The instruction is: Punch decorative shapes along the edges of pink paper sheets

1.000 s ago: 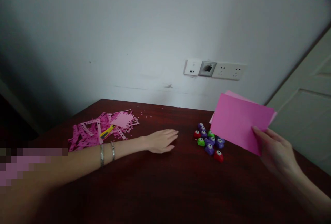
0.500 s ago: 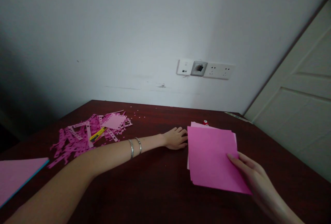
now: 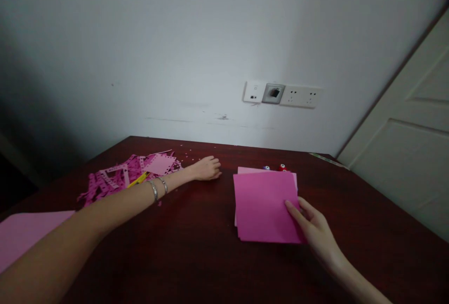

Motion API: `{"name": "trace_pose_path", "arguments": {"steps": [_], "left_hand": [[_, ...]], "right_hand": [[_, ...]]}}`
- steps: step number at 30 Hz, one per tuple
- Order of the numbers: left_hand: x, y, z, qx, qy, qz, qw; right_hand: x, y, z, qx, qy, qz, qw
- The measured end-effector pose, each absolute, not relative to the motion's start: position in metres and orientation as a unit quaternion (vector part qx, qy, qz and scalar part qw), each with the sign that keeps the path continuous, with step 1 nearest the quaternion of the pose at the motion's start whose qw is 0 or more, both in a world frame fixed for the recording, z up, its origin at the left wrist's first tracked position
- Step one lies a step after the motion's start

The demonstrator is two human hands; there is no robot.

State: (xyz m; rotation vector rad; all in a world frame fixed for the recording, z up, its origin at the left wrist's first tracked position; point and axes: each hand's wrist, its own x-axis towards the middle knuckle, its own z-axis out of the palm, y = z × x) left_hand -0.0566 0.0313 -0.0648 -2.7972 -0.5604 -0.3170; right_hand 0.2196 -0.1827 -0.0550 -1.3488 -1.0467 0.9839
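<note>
Right hand [image 3: 317, 234]: thumb on top, gripping stack of square pink paper sheets [image 3: 268, 208] above dark red-brown wooden table [image 3: 196, 257]. Left hand [image 3: 206, 168]: empty, fingers loosely curled, near pink scrap pile. Risk: one-edge grip may let sheets fan; low sweep could knock small eyed figures behind.

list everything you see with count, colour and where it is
wall: one, pale grey, back
wall plates: three, two white, one grey, mid-wall
door: one, whitish, right
table: one, dark red-brown, below
strip: one, pale, far right corner
paper scraps: uncountable, pink, left
notched card: one, pale pink, on scraps
tool: one, yellow, by scraps
large sheet: one visible, pink, left edge
small sheets: at least two, pink, right of centre
eyed toys: at least two, red, purple, behind small sheets
bracelets: two, silvery, left wrist
left hand: one, bare, near scraps
right hand: one, bare, holding small sheets
</note>
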Motion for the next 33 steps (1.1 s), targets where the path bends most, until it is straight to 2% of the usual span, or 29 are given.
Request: {"name": "trace_pose_path", "arguments": {"steps": [2, 4, 7, 10, 12, 14, 16, 22, 28, 33], "left_hand": [[-0.087, 0.047, -0.055, -0.937, -0.293, -0.187, 0.031], [-0.107, 0.057, -0.043, -0.844, -0.413, -0.330, -0.093], [-0.105, 0.056, -0.027, -0.749, -0.481, -0.430, -0.149], [-0.075, 0.037, -0.020, -0.741, -0.439, -0.448, -0.240], [-0.052, 0.018, -0.023, -0.731, -0.302, -0.428, -0.437], [-0.033, -0.001, -0.029, -0.721, -0.244, -0.371, -0.532], [-0.021, -0.013, -0.038, -0.701, -0.259, -0.359, -0.559], [-0.006, -0.023, -0.056, -0.618, -0.312, -0.421, -0.586], [0.007, -0.040, -0.050, -0.595, -0.323, -0.528, -0.513], [0.002, -0.042, -0.065, -0.618, -0.341, -0.498, -0.503]], "right_hand": [[0.214, -0.173, -0.059, -0.546, -0.428, 0.400, 0.599], [0.207, -0.163, -0.065, -0.516, -0.416, 0.397, 0.635], [0.197, -0.147, -0.071, -0.488, -0.426, 0.383, 0.659], [0.188, -0.128, -0.073, -0.496, -0.449, 0.328, 0.667], [0.184, -0.117, -0.073, -0.502, -0.475, 0.298, 0.658], [0.180, -0.109, -0.073, -0.495, -0.498, 0.301, 0.646], [0.179, -0.105, -0.074, -0.482, -0.511, 0.320, 0.636], [0.186, -0.108, -0.079, -0.470, -0.526, 0.350, 0.616], [0.183, -0.108, -0.075, -0.467, -0.514, 0.343, 0.633], [0.181, -0.105, -0.084, -0.482, -0.529, 0.347, 0.607]]}}
